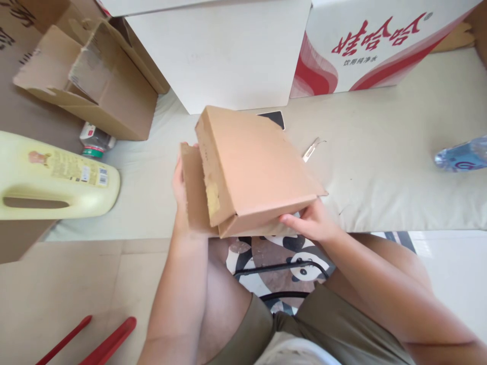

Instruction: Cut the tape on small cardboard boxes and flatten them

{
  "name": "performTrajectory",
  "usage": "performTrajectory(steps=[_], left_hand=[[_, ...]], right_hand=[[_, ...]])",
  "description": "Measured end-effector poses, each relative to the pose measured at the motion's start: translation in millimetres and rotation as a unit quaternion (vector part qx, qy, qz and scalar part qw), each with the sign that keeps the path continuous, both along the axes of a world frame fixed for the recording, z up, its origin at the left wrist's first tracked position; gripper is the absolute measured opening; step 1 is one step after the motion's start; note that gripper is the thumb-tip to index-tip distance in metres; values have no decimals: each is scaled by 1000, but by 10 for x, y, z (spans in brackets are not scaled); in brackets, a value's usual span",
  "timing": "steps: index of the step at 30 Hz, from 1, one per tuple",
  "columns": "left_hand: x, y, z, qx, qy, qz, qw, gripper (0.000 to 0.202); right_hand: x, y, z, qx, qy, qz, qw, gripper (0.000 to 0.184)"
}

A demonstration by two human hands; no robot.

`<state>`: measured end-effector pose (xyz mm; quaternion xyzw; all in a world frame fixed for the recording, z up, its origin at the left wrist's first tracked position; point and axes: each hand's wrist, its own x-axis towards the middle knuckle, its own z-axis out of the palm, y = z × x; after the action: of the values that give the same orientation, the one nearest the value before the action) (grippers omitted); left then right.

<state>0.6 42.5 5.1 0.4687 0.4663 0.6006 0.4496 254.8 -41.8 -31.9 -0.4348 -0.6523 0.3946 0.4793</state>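
A brown cardboard box point(258, 157) is tilted in front of me, held between both hands over the front edge of the cloth-covered surface. Its left side carries torn tape marks, and a flap point(195, 187) stands away from that side. My left hand point(178, 182) grips the flap from the left, its fingers mostly hidden behind the cardboard. At the lower right corner my right hand point(310, 220) holds the box, thumb on the near side and the other fingers underneath, out of sight. Just behind the box lies a small silver cutter-like tool point(311, 150).
White cartons point(228, 56) line the back. A dark phone-like object point(274, 119) is partly covered by the box. On the left are an open cardboard box point(114, 86), a bottle with a green cap point(95, 141) and a yellow jug point(83, 177). A water bottle point(462, 154) lies right.
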Motion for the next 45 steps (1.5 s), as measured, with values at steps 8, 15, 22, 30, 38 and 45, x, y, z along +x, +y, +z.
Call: performTrajectory(steps=[8,15,22,30,38,45], left_hand=[[-241,287,-267,-81,-86,24,993,51],[38,124,-209,-259,-21,-105,960,48],[79,111,-42,-217,-94,-43,971,31],[60,22,108,-169,-236,-78,954,41],[125,61,5,-135,-189,-85,969,53],[77,88,-78,-162,-130,39,977,40]], right_hand=[[105,93,-32,18,-178,-71,981,76],[126,114,-109,27,-242,-32,969,66],[153,121,-59,22,-211,-21,977,45],[93,172,60,-47,-122,-128,983,26],[125,180,0,-57,-65,-229,970,55],[133,191,55,-79,111,-222,966,25]])
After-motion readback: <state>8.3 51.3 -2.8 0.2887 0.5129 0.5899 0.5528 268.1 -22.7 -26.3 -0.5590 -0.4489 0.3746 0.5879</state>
